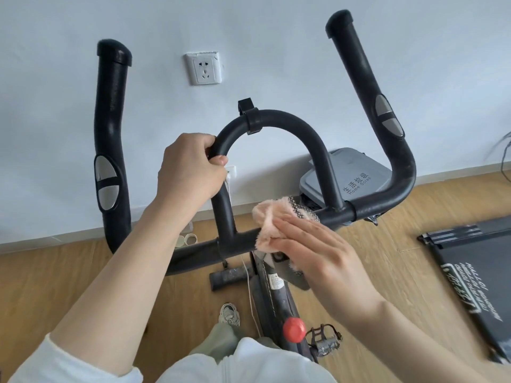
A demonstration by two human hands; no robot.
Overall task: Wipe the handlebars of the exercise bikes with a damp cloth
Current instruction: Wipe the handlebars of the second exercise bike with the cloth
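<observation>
Wall socket (204, 68), grey bin (356, 176), treadmill (475, 264), wooden floor (55, 277)

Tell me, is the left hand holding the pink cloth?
No, the left hand grips the centre loop bar, while the right hand presses the pink cloth against the crossbar.

My feed is bright and even, soft daylight with no hard shadows. The wall (276, 37) behind the handlebars (282, 118) reads pale blue-grey. A faint sheen runs along the handlebars' black foam, and their grey sensor pads (387, 117) glint. Wide-angle distortion bends the skirting (456, 172) and floor (83, 272) outward from the handlebars. The white sleeve (69, 366) below them looks slightly soft.
</observation>
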